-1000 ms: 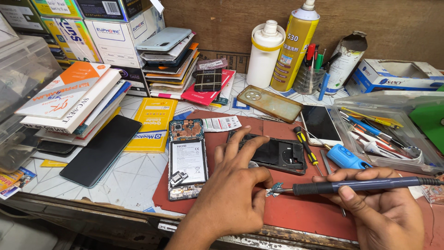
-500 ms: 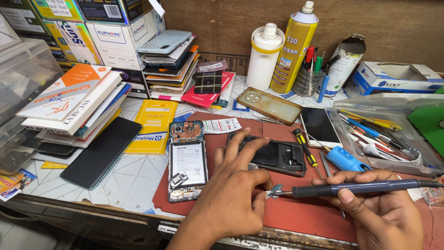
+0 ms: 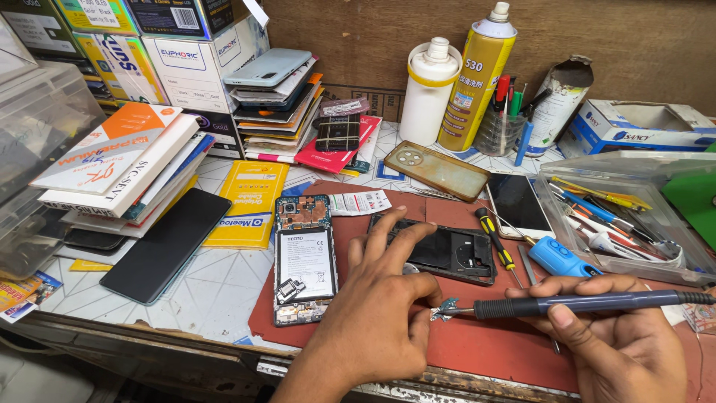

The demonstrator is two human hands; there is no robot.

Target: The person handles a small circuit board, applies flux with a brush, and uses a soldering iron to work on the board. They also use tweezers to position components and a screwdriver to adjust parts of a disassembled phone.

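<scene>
Left hand [image 3: 377,317] pinches small green circuit part [image 3: 446,309] | right hand [image 3: 623,339] grips dark-blue soldering iron [image 3: 589,303] | advice: keep part flat on red mat [image 3: 477,347], tip touching lightly.

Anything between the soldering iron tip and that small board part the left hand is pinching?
Nothing visible. The soldering iron in the right hand has its tip right at the small part, pinched by the left hand above the red mat.

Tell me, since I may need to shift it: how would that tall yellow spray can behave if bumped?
The yellow spray can is tall, narrow and upright, so it probably tips easily. Being round, it would likely roll once down.
</scene>
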